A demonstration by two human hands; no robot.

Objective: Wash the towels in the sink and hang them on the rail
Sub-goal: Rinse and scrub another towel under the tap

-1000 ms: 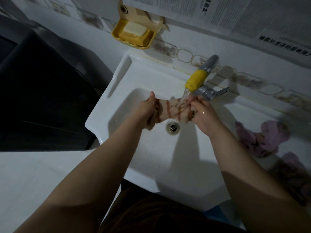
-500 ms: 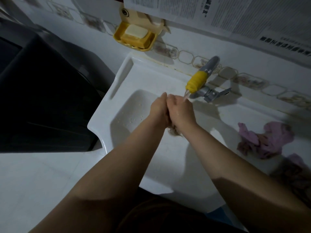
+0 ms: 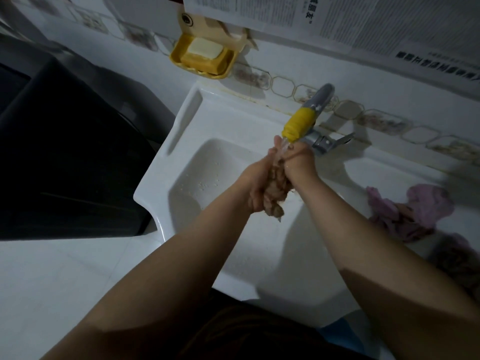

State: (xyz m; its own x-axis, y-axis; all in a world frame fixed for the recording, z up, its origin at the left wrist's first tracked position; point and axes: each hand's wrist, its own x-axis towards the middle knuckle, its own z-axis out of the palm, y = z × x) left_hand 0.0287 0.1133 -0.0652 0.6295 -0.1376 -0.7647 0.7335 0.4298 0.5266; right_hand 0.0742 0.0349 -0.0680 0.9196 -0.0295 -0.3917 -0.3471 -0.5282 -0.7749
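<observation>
Squeezing a wadded brownish towel [image 3: 275, 193] between both palms, I clamp my left hand [image 3: 255, 185] and right hand [image 3: 298, 162] around it over the white sink [image 3: 207, 162], under the running yellow-tipped tap [image 3: 298, 123]. Pink towels [image 3: 415, 211] lie on the right ledge.

A home washroom or laundry corner: a white sink [image 3: 166, 178] is set against a tiled wall [image 3: 285, 87], with a tap [image 3: 309, 118] tipped in yellow. A yellow soap dish [image 3: 179, 61] hangs above, newspaper [image 3: 363, 22] covers the wall, and a dark appliance [image 3: 65, 165] stands alongside.
</observation>
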